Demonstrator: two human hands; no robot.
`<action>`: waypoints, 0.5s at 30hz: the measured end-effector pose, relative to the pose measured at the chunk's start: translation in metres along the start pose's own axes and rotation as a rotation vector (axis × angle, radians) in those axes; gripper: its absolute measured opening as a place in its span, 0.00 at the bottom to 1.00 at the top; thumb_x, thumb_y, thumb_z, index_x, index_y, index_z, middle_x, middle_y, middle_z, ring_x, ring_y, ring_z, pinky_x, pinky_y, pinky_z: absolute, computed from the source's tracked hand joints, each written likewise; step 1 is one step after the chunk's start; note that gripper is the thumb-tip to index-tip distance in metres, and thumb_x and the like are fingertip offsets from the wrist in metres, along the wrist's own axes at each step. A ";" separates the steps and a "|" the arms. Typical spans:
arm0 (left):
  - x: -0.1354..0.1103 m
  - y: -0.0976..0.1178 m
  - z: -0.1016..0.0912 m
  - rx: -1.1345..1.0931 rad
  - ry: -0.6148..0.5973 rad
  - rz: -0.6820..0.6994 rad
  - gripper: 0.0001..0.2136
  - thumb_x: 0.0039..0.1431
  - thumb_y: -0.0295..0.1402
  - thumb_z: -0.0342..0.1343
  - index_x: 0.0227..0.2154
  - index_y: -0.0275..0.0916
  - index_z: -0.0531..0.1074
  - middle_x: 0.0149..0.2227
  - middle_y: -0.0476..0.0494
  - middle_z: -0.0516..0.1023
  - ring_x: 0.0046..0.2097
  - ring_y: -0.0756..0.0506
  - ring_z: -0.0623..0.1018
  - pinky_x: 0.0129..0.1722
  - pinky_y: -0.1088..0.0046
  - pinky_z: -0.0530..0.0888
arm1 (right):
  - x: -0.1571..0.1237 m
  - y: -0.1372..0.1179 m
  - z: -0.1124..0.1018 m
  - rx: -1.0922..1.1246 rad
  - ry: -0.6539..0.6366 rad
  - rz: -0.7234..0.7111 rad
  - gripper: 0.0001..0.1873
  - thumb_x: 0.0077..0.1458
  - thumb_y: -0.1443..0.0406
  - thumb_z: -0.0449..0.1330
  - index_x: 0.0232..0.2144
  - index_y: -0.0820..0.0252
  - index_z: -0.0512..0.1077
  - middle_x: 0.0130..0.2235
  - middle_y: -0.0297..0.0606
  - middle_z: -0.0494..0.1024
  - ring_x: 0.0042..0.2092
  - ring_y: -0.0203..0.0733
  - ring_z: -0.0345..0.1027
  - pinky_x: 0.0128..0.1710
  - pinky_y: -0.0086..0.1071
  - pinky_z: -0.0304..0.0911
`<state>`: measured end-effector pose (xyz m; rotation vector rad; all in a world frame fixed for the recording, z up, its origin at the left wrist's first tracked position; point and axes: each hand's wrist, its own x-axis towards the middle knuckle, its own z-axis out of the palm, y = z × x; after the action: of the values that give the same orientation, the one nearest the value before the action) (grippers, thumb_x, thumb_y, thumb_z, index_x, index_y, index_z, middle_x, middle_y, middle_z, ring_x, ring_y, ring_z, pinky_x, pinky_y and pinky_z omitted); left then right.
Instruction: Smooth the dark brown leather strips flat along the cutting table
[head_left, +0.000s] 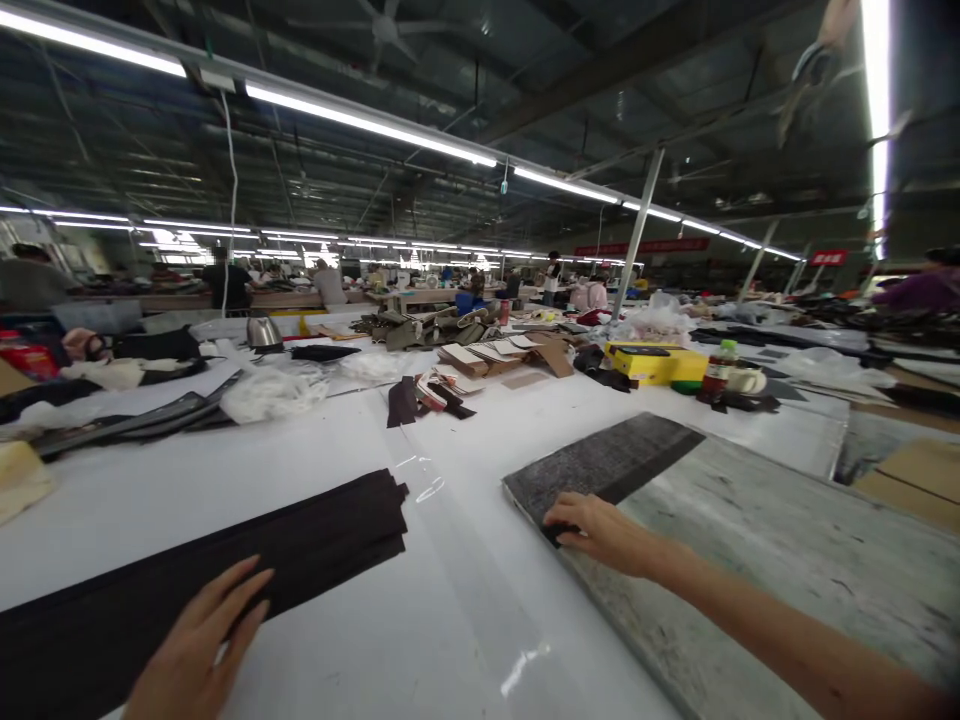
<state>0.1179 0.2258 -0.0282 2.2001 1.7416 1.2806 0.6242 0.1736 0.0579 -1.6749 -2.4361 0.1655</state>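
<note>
My left hand [196, 648] lies flat with fingers stretched out on a stack of long black fabric strips [247, 565] that runs across the white table [450, 620] at the lower left. My right hand [596, 530] reaches forward, its fingers curled over the near corner of a dark grey felt-like panel [600, 462]. That panel lies at the edge of a worn grey board [765, 560] on the right. Whether the fingers pinch the panel or only press on it is not clear.
Farther back lie black fabric scraps [405, 400], cardboard pieces [487, 355], a yellow box [656, 362], a bottle [720, 368], white plastic bags [270, 392] and a metal kettle [262, 332]. Other people work at distant tables. A steel post [637, 235] stands behind.
</note>
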 end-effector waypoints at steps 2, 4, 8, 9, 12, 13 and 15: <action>0.003 0.038 0.028 -0.108 -0.118 0.103 0.14 0.59 0.44 0.47 0.45 0.57 0.73 0.55 0.51 0.72 0.56 0.39 0.71 0.58 0.58 0.69 | -0.002 -0.001 0.005 -0.013 0.005 0.000 0.10 0.57 0.70 0.57 0.42 0.54 0.72 0.42 0.37 0.73 0.40 0.42 0.69 0.40 0.34 0.60; 0.004 0.080 0.055 -0.181 -0.220 0.152 0.15 0.60 0.42 0.48 0.46 0.54 0.74 0.56 0.49 0.71 0.57 0.40 0.70 0.59 0.57 0.68 | -0.001 -0.001 0.010 -0.019 0.015 -0.004 0.09 0.58 0.70 0.57 0.40 0.55 0.72 0.41 0.37 0.73 0.40 0.43 0.68 0.40 0.34 0.60; 0.006 0.162 0.095 -0.373 -0.396 0.186 0.15 0.61 0.37 0.47 0.48 0.47 0.74 0.56 0.42 0.70 0.57 0.39 0.70 0.59 0.56 0.66 | 0.001 0.005 0.017 -0.016 0.046 -0.022 0.06 0.58 0.72 0.56 0.35 0.57 0.70 0.38 0.36 0.72 0.39 0.41 0.67 0.40 0.33 0.59; 0.008 0.180 0.103 -0.425 -0.445 0.196 0.16 0.61 0.35 0.47 0.48 0.45 0.74 0.55 0.41 0.71 0.57 0.39 0.69 0.59 0.56 0.66 | 0.002 0.006 0.018 -0.014 0.054 -0.028 0.06 0.59 0.72 0.55 0.34 0.57 0.70 0.37 0.36 0.72 0.39 0.40 0.67 0.40 0.33 0.59; 0.012 0.226 0.125 -0.483 -0.521 0.264 0.17 0.59 0.28 0.46 0.48 0.44 0.73 0.52 0.43 0.73 0.55 0.42 0.71 0.59 0.60 0.66 | 0.003 0.012 0.021 -0.003 0.077 -0.057 0.07 0.60 0.72 0.54 0.32 0.58 0.69 0.36 0.36 0.71 0.37 0.40 0.66 0.39 0.32 0.59; 0.013 0.238 0.132 -0.496 -0.542 0.286 0.19 0.58 0.26 0.46 0.49 0.44 0.72 0.51 0.45 0.74 0.54 0.43 0.71 0.58 0.62 0.67 | 0.002 0.014 0.021 0.001 0.086 -0.069 0.07 0.61 0.71 0.53 0.32 0.58 0.69 0.35 0.36 0.71 0.37 0.40 0.66 0.38 0.32 0.59; 0.013 0.257 0.149 -0.518 -0.582 0.311 0.21 0.55 0.23 0.46 0.51 0.43 0.71 0.50 0.46 0.75 0.53 0.45 0.71 0.57 0.65 0.67 | 0.001 0.017 0.022 0.005 0.104 -0.093 0.08 0.62 0.71 0.51 0.33 0.59 0.69 0.35 0.37 0.71 0.37 0.40 0.65 0.38 0.32 0.59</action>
<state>0.4118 0.2078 0.0129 2.2445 0.7837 0.8592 0.6343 0.1808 0.0332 -1.5242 -2.4279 0.0689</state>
